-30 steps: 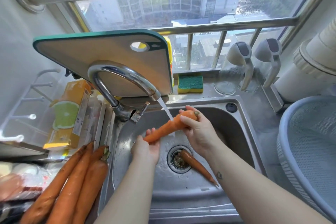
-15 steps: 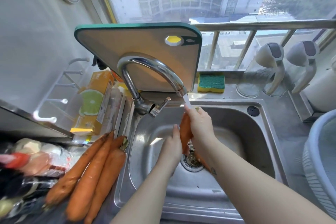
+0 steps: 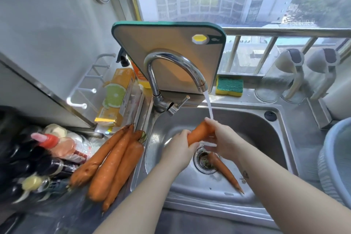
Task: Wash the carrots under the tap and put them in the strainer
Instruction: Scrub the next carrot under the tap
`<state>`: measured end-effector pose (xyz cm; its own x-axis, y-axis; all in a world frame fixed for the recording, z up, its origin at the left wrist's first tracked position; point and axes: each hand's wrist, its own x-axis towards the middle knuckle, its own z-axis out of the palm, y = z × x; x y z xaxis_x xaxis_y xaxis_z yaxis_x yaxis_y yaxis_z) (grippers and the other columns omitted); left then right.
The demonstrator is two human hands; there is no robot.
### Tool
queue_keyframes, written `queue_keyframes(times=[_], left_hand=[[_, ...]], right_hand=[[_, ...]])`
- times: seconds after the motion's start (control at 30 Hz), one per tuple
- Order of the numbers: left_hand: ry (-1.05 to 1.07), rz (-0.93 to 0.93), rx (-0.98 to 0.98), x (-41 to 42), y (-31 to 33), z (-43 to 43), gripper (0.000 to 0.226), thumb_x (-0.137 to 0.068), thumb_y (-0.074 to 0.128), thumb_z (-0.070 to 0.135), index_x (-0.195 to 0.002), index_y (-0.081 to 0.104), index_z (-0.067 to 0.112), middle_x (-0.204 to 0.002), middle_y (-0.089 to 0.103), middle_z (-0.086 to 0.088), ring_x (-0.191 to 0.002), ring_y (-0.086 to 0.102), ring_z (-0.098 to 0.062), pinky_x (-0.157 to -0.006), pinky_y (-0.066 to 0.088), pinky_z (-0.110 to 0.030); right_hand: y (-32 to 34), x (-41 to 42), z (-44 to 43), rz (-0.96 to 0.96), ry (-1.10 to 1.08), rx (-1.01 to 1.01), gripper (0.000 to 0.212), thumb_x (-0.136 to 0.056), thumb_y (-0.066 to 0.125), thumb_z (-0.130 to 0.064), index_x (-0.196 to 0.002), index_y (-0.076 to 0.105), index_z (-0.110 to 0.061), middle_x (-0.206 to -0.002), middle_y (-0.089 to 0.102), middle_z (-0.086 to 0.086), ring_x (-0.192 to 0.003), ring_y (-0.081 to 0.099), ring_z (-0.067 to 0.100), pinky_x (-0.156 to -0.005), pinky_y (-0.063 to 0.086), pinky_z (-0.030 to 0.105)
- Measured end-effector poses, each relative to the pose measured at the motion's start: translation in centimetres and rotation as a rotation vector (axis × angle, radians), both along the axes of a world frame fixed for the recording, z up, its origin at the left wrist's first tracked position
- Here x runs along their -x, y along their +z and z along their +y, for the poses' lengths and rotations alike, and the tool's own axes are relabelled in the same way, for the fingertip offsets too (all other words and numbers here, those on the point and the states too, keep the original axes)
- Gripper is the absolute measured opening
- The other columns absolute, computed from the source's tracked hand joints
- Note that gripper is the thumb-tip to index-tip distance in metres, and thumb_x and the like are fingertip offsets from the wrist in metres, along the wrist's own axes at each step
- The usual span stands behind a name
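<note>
From the head camera, both hands meet over the middle of the sink [image 3: 254, 112]. The left hand [image 3: 178, 151] is wrapped round the lower end of a carrot [image 3: 199, 133] and the right hand [image 3: 224, 138] curls its fingers over the upper end, so the carrot hangs tilted above the drain [image 3: 203, 160]. The stream of water [image 3: 208, 107] from the tap [image 3: 171, 62] lands on the carrot's top, right at the right hand's fingertips.

The widest open room is the basin's right half, steel from the right wrist out to the right wall. The left wall is close to the left hand. Both forearms cross the front rim. Past the right rim, across a strip of counter, stands the pale blue strainer [image 3: 327, 139], cut off by the picture's edge; only its left side shows.

The count is five carrots. One is in the hands, a second carrot [image 3: 227, 173] lies on the basin floor from the drain toward the front right, and three carrots [image 3: 114, 165] lie side by side on the counter just beside the sink's left rim. Behind the tap stands one cutting board [image 3: 171, 43], then one sponge [image 3: 229, 85] and two clear jugs [image 3: 284, 79] on the sill
</note>
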<state>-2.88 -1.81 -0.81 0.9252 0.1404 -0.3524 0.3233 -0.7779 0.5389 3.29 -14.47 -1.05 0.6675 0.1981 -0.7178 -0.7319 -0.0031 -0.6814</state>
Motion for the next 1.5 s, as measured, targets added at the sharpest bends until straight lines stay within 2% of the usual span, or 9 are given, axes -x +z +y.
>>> queue_keyframes(times=[0.1,0.23,0.37,0.7,0.8,0.97,1.27,1.4,1.5], left_hand=[[0.009,0.027,-0.045,1.1,0.4,1.5,0.036,-0.090,0.057,0.042,-0.121,0.049,0.027,-0.111,0.061,0.004,-0.095,0.060,-0.021,-0.081,0.049,-0.036],[0.081,-0.062,-0.103,3.1,0.9,3.5,0.039,-0.091,0.057,0.042,-0.125,0.048,0.025,-0.120,0.050,0.003,-0.101,0.057,-0.019,-0.082,0.047,-0.033],[0.147,-0.136,-0.205,5.3,1.8,6.7,0.044,-0.087,0.059,0.048,-0.126,0.048,0.029,-0.123,0.049,0.006,-0.109,0.054,-0.017,-0.085,0.044,-0.032],[0.074,-0.121,-0.416,12.4,1.3,10.5,0.048,-0.084,0.057,0.051,-0.122,0.044,0.025,-0.121,0.054,0.008,-0.111,0.054,-0.019,-0.090,0.038,-0.032],[-0.012,-0.074,-0.585,13.4,-0.6,10.3,0.056,-0.084,0.061,0.045,-0.130,0.040,0.021,-0.124,0.053,0.000,-0.113,0.053,-0.023,-0.094,0.037,-0.035],[-0.095,-0.191,-0.729,14.0,-2.7,10.3,0.066,-0.050,0.087,0.032,-0.111,0.064,0.021,-0.089,0.060,-0.004,-0.074,0.060,-0.024,-0.062,0.046,-0.034],[-0.138,-0.195,-0.767,13.8,-3.5,10.0,0.062,-0.052,0.083,0.038,-0.109,0.065,0.024,-0.111,0.065,-0.006,-0.101,0.061,-0.026,-0.083,0.041,-0.040],[-0.173,-0.200,-0.766,12.8,-3.5,9.4,0.054,-0.055,0.082,0.034,-0.106,0.067,0.023,-0.110,0.066,-0.006,-0.099,0.063,-0.027,-0.083,0.031,-0.040],[-0.201,-0.193,-0.767,12.1,-3.8,9.1,0.051,-0.058,0.080,0.036,-0.105,0.064,0.024,-0.108,0.065,-0.004,-0.096,0.062,-0.025,-0.081,0.036,-0.038]], right_hand=[[-0.2,0.8,0.1,-0.017,0.084,0.115,0.025,-0.089,0.062,-0.038,-0.095,0.060,-0.014,-0.080,0.059,0.003,-0.075,0.057,0.018,-0.085,0.048,0.039],[0.3,1.7,2.7,-0.124,0.082,0.057,0.027,-0.088,0.066,-0.030,-0.107,0.061,-0.011,-0.069,0.057,0.002,-0.058,0.055,0.013,-0.069,0.051,0.030],[1.2,2.6,6.4,-0.171,0.174,-0.005,0.036,-0.086,0.068,-0.030,-0.113,0.060,-0.008,-0.091,0.064,0.010,-0.076,0.061,0.020,-0.073,0.057,0.032],[0.0,5.4,11.7,-0.139,0.654,0.057,0.033,-0.086,0.069,-0.027,-0.107,0.062,-0.003,-0.097,0.068,0.014,-0.081,0.067,0.025,-0.077,0.058,0.034],[-1.8,6.4,12.2,-0.128,0.685,0.067,0.024,-0.086,0.069,-0.022,-0.099,0.063,-0.003,-0.085,0.066,0.010,-0.072,0.066,0.021,-0.071,0.058,0.028],[-4.0,7.0,12.7,-0.130,0.694,0.081,0.027,-0.089,0.065,-0.021,-0.108,0.063,-0.002,-0.089,0.068,0.011,-0.081,0.065,0.023,-0.075,0.056,0.031],[-5.2,6.5,11.5,-0.059,0.728,0.027,0.058,-0.089,0.064,-0.010,-0.140,0.037,-0.007,-0.115,0.064,0.018,-0.089,0.065,0.022,-0.079,0.052,0.031],[-5.2,6.3,10.5,-0.080,0.757,0.029,0.054,-0.091,0.062,-0.013,-0.140,0.038,-0.008,-0.123,0.060,0.017,-0.089,0.063,0.020,-0.073,0.053,0.024],[-5.5,6.2,10.0,-0.102,0.771,0.020,0.049,-0.091,0.062,-0.008,-0.135,0.044,-0.005,-0.121,0.062,0.017,-0.095,0.065,0.021,-0.076,0.054,0.023]])
